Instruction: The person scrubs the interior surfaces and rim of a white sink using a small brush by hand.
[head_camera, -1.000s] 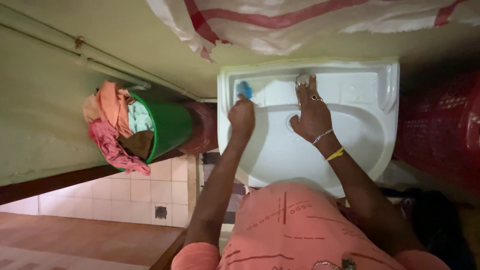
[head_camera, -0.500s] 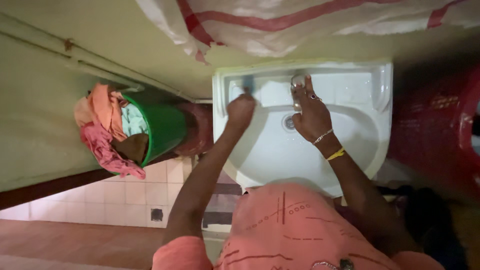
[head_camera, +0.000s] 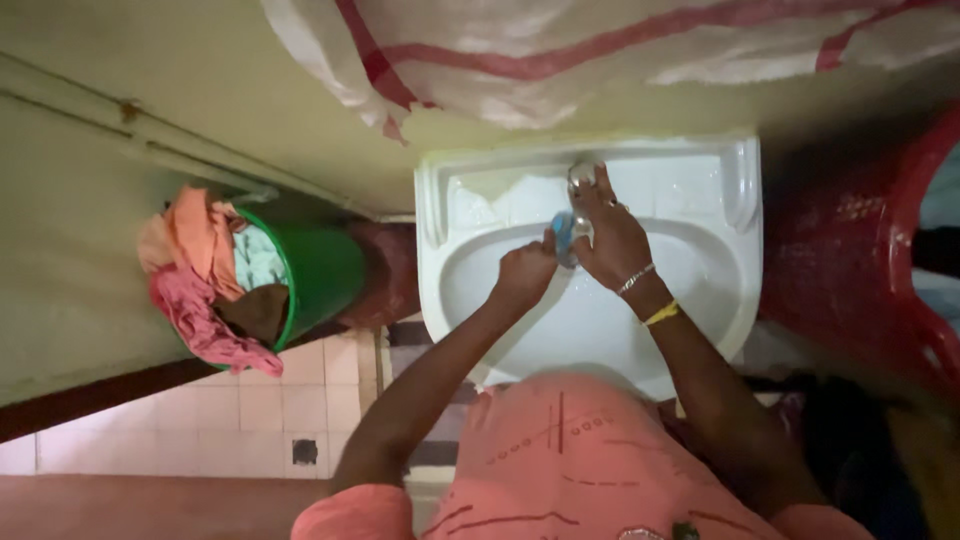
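Observation:
My left hand (head_camera: 525, 272) is closed on a small blue piece of soap (head_camera: 563, 236) over the bowl of a white wall sink (head_camera: 700, 300). My right hand (head_camera: 612, 240) lies right beside it. The palm of my right hand touches the blue soap and its fingers stretch up to the metal tap (head_camera: 583, 175) at the back of the sink. A thin bangle and a yellow band sit on my right wrist. My orange shirt fills the lower middle of the view.
A green bucket (head_camera: 320, 275) heaped with orange, pink and pale cloths stands left of the sink, by a wall pipe (head_camera: 150, 130). A red plastic chair (head_camera: 860, 260) is at the right. A white sack with red stripes (head_camera: 600, 50) hangs above. Pale tiles cover the floor.
My left hand has left the sink's left ledge and come to the middle of the bowl with the blue soap, meeting my right hand under the tap.

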